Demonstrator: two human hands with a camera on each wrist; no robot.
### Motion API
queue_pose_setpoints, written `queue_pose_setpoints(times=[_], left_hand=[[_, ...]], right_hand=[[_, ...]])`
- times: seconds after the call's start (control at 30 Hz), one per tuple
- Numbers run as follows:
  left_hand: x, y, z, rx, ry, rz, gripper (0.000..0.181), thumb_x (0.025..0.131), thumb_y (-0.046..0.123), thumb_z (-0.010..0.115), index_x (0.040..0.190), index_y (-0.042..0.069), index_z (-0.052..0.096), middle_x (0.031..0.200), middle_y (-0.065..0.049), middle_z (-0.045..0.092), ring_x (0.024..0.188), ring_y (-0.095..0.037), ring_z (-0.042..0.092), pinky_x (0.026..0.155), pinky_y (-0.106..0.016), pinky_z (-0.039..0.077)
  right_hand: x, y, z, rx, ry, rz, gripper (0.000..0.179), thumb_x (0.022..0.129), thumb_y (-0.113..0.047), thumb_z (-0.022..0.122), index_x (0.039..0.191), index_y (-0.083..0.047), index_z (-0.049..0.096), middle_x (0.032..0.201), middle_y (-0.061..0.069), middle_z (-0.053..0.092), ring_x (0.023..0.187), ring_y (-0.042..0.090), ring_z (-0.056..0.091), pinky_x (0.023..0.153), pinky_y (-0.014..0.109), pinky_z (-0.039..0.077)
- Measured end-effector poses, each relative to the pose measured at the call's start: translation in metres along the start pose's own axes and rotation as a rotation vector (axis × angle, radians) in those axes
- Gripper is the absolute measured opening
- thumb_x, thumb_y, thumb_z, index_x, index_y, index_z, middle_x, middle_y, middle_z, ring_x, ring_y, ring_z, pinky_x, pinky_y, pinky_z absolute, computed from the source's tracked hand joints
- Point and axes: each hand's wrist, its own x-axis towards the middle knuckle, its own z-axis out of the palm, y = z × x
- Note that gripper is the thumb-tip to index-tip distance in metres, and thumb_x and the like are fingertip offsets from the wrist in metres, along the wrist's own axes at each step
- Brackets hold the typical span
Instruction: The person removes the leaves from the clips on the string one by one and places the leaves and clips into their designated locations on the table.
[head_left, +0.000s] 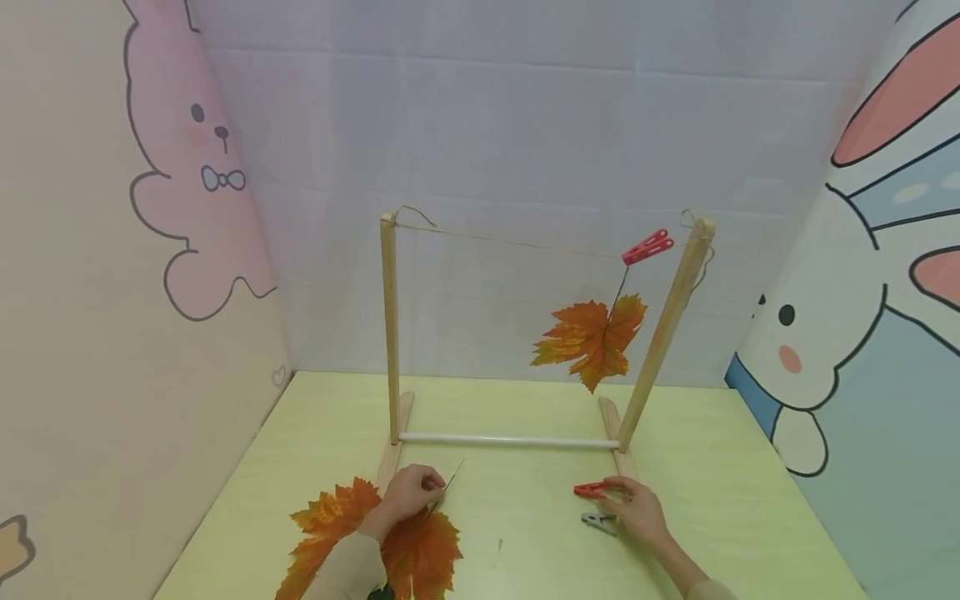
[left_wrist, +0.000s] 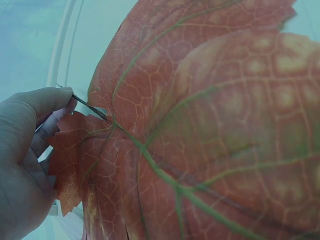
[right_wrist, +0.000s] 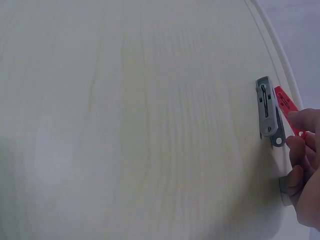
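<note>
My left hand [head_left: 411, 492] pinches the thin dark stem of an orange artificial maple leaf [head_left: 423, 554]; in the left wrist view the green-veined leaf [left_wrist: 165, 170] fills most of the picture. A second orange leaf [head_left: 326, 525] lies left of that wrist. At the right, my right hand [head_left: 637, 510] holds the handle end of a red clothespin [head_left: 588, 490] between thumb and fingers, low over the table. Right beside it lies a grey clothespin [right_wrist: 268, 107]. A third maple leaf [head_left: 596, 337] hangs by its stem from another red clothespin [head_left: 647, 248] on the string [head_left: 510, 242].
A wooden stand rises behind the hands, with a left post [head_left: 390, 333], a leaning right post [head_left: 667, 333] and a white crossbar [head_left: 510, 440] low between them. Its feet rest on the pale yellow table [head_left: 517, 500]. Cartoon-printed walls close in both sides.
</note>
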Motion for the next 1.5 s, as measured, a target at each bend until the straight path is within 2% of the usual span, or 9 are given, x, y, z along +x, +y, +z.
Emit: queue_pose_setpoints(times=[0.2,0.37,0.43,0.6,0.8,1.03,1.23,1.4,1.5], left_hand=[[-0.001,-0.006,0.001,0.015,0.006,0.02,0.004,0.08,0.012,0.066,0.082,0.008,0.068,0.073,0.005,0.062,0.065,-0.008,0.054,0.056,-0.024,0.045],[0.0,-0.007,-0.001,0.014,0.009,0.027,0.004,0.08,0.01,0.066,0.082,0.007,0.068,0.073,0.004,0.062,0.065,-0.009,0.055,0.057,-0.025,0.046],[0.0,-0.007,-0.001,0.004,0.009,0.029,0.004,0.08,0.009,0.066,0.082,0.006,0.068,0.073,0.003,0.062,0.065,-0.009,0.055,0.058,-0.025,0.046],[0.001,-0.008,0.0,-0.002,0.01,0.029,0.004,0.079,0.01,0.067,0.082,0.007,0.068,0.073,0.004,0.062,0.065,-0.008,0.055,0.058,-0.025,0.046],[0.0,-0.009,-0.001,0.0,0.023,0.032,0.005,0.078,0.011,0.069,0.081,0.007,0.068,0.072,0.003,0.062,0.066,-0.009,0.056,0.057,-0.024,0.045],[-0.001,-0.009,-0.005,-0.025,0.011,0.012,0.006,0.078,0.011,0.068,0.081,0.007,0.068,0.072,0.003,0.062,0.065,-0.01,0.055,0.057,-0.025,0.046],[0.001,-0.007,-0.006,-0.033,0.025,0.016,0.005,0.077,0.009,0.068,0.081,0.006,0.067,0.072,0.003,0.061,0.065,-0.01,0.054,0.057,-0.025,0.046],[0.003,-0.003,-0.008,-0.032,0.031,0.003,0.007,0.078,0.008,0.067,0.083,0.004,0.067,0.072,0.002,0.061,0.065,-0.01,0.054,0.056,-0.025,0.046],[0.004,0.0,-0.01,-0.024,0.05,-0.004,0.007,0.078,0.008,0.068,0.083,0.003,0.067,0.072,0.002,0.062,0.065,-0.01,0.055,0.055,-0.024,0.046]], right_hand=[[-0.001,0.002,0.001,-0.123,-0.012,-0.047,0.035,0.069,-0.013,0.077,0.1,-0.002,0.067,0.099,0.012,0.067,0.094,0.028,0.06,0.071,0.033,0.045],[-0.002,0.001,0.003,-0.182,-0.01,-0.068,0.034,0.069,-0.015,0.076,0.1,-0.004,0.068,0.099,0.013,0.067,0.055,0.013,0.045,0.049,0.028,0.035],[-0.002,0.0,0.004,-0.173,-0.008,-0.064,0.033,0.069,-0.014,0.075,0.1,-0.004,0.068,0.098,0.013,0.067,0.052,0.01,0.035,0.045,0.026,0.028],[-0.002,-0.001,0.004,-0.192,-0.002,-0.087,0.033,0.069,-0.015,0.076,0.099,-0.004,0.068,0.095,0.01,0.067,0.072,0.021,0.059,0.058,0.033,0.043],[0.0,0.0,0.005,-0.195,-0.001,-0.103,0.033,0.07,-0.015,0.076,0.099,-0.003,0.068,0.095,0.009,0.068,0.092,0.031,0.061,0.073,0.041,0.047],[0.001,0.002,0.005,-0.2,0.009,-0.109,0.032,0.07,-0.014,0.076,0.099,-0.003,0.068,0.097,0.011,0.067,0.091,0.031,0.061,0.068,0.037,0.047],[-0.001,-0.003,0.003,-0.19,-0.01,-0.072,0.034,0.07,-0.013,0.075,0.101,-0.001,0.067,0.1,0.014,0.066,0.068,0.018,0.052,0.051,0.029,0.036],[-0.003,-0.004,-0.001,-0.203,-0.014,-0.059,0.035,0.072,-0.016,0.074,0.103,-0.002,0.067,0.099,0.01,0.067,0.074,0.017,0.055,0.057,0.029,0.04],[-0.003,-0.006,-0.005,-0.192,-0.013,-0.069,0.034,0.073,-0.015,0.073,0.104,-0.002,0.066,0.099,0.01,0.067,0.061,0.012,0.05,0.053,0.028,0.038]])
